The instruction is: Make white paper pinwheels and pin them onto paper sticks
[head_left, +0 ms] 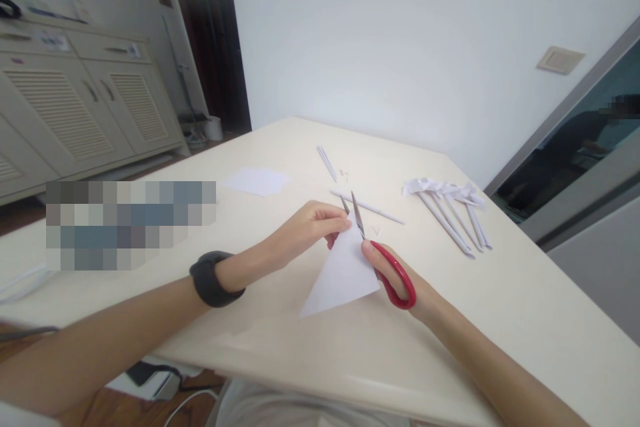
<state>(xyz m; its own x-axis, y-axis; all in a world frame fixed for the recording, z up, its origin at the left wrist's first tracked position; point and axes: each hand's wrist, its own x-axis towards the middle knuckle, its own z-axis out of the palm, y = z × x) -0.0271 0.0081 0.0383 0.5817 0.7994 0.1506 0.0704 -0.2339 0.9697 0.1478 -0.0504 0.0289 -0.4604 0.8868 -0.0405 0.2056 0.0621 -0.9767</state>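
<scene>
My left hand [325, 219] pinches the upper tip of a white sheet of paper [341, 274], which hangs down in a triangle shape above the table. My right hand [395, 274] grips red-handled scissors [407, 290], thumb through one loop. Their metal blades stand apart and point away from me, on either side of the paper's tip. Just beyond the blades lies a thin rolled paper stick [377, 208]. Small paper scraps [376, 230] rest beside it.
More paper sticks [327, 162] lie farther back. At right are several rolled sticks topped with crumpled paper [445, 204]. White sheets [257, 180] lie at left on the cream table [270, 340], near a blurred-out area. A wall [390, 47] stands behind; a person shows at far right.
</scene>
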